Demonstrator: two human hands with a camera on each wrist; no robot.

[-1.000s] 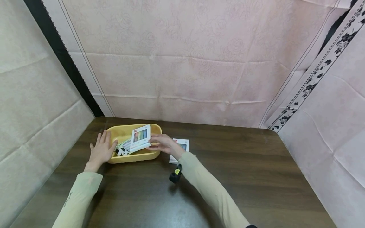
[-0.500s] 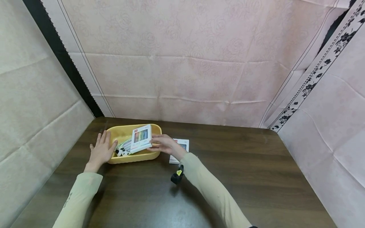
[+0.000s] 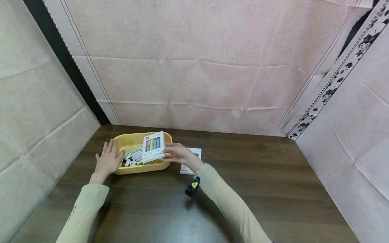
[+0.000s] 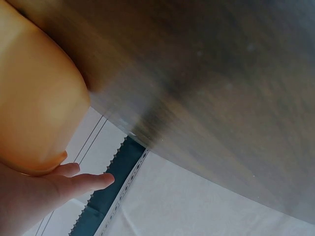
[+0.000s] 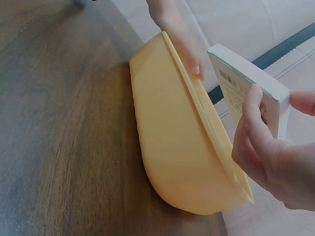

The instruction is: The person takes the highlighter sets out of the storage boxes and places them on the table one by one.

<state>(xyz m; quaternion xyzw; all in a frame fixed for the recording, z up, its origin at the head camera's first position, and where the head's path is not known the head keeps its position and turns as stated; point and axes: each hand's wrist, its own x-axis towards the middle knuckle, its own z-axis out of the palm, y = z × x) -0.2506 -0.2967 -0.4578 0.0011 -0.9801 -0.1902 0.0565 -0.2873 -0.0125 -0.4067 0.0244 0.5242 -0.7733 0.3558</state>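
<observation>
A flat white box (image 3: 153, 145), with a row of rainbow-coloured sticks pictured on its front, is tilted above the right part of a yellow plastic basket (image 3: 141, 169). My right hand (image 3: 181, 156) pinches the box by its right edge. In the right wrist view, the thumb and fingers (image 5: 254, 115) lie on opposite faces of the box. My left hand (image 3: 107, 160) rests at the basket's left end with its fingers spread over the rim. Inside the basket lies a striped packet with a black-and-white spotted figure (image 3: 131, 160), partly covered by the box.
Another white box (image 3: 186, 169) lies on the brown wooden table (image 3: 258, 189) right of the basket, partly behind my right hand. A black wrist camera (image 3: 192, 189) hangs by my right cuff. Pale patterned cloth (image 3: 194, 84) hangs behind the table and at both sides.
My right hand and the white box have shifted slightly to the right, and more of the packet beneath shows. The left hand and the basket stay where they were.
</observation>
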